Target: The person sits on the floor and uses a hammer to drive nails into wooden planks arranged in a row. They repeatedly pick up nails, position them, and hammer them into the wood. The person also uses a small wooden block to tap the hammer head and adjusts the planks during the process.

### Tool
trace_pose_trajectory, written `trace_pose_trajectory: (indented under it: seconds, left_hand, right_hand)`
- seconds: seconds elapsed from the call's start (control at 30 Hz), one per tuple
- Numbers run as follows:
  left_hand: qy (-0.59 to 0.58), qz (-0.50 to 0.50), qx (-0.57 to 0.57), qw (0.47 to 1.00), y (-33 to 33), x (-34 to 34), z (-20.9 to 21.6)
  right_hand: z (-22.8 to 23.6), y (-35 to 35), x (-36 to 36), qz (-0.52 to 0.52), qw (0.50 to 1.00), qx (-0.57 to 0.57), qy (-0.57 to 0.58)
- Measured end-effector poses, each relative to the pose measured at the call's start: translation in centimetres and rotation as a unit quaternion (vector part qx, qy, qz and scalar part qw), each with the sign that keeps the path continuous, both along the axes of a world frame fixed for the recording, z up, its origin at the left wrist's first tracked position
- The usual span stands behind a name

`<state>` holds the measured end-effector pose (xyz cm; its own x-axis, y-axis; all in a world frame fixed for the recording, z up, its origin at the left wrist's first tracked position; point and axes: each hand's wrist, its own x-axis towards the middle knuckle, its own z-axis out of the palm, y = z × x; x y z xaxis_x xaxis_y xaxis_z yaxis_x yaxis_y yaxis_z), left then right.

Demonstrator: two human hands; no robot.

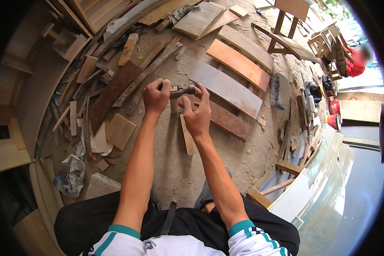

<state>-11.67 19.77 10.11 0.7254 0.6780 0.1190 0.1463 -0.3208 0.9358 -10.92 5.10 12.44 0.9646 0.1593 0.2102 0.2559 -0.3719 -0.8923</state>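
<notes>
Out in front of me, both hands are at what looks like a hammer [184, 90], with a dark round metal head and a pale wooden patch in its top. My left hand [155, 97] is closed at the left end of the head, thumb up beside the pale wood. Curled fingers and thumb of my right hand [198, 113] grip around the round right end. Most of the handle cannot be made out below the hands. A narrow light wood strip [187, 135] stands or lies under my right hand.
Several boards, among them an orange board [239, 64] and a grey board [226, 89], lie in a row ahead. Scrap wood [115, 91] is heaped left. A wooden chair [288, 36] stands far right; beyond it sits a person in red [355, 64]. Glassy sheets [324, 183] lean right.
</notes>
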Motion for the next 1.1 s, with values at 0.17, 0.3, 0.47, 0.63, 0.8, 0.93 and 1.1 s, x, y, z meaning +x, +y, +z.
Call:
trace_pose_trajectory:
  seconds: [0.17, 0.3, 0.47, 0.63, 0.8, 0.93, 1.1]
  left_hand:
    - [-0.002, 0.01, -0.012, 1.0, 0.8, -0.3, -0.6]
    - [-0.012, 0.027, -0.032, 0.999, 1.4, -0.2, -1.1]
    - [-0.002, 0.04, -0.051, 0.998, 2.2, -0.5, -1.5]
    - [-0.016, 0.054, -0.032, 0.998, 2.2, -0.7, -1.3]
    - [0.008, 0.051, -0.031, 0.998, 2.4, -0.9, -1.3]
    - [0.008, 0.052, -0.022, 0.998, 1.2, -0.5, -0.5]
    - [0.027, 0.053, -0.007, 0.998, 0.6, -0.5, 0.0]
  right_hand:
    - [-1.5, -1.8, 0.4, 0.072, 0.888, -0.347, 0.294]
    - [-6.2, -3.6, -2.7, 0.148, 0.827, -0.456, 0.293]
    - [-9.0, -4.5, -4.6, 0.117, 0.847, -0.421, 0.302]
    - [-6.2, -6.2, -0.7, 0.169, 0.887, -0.222, 0.369]
    - [1.2, -6.6, 2.5, 0.161, 0.901, -0.061, 0.4]
    - [3.1, -5.5, 2.0, 0.154, 0.939, 0.142, 0.271]
    - [4.8, -3.7, 0.9, 0.091, 0.978, 0.007, 0.19]
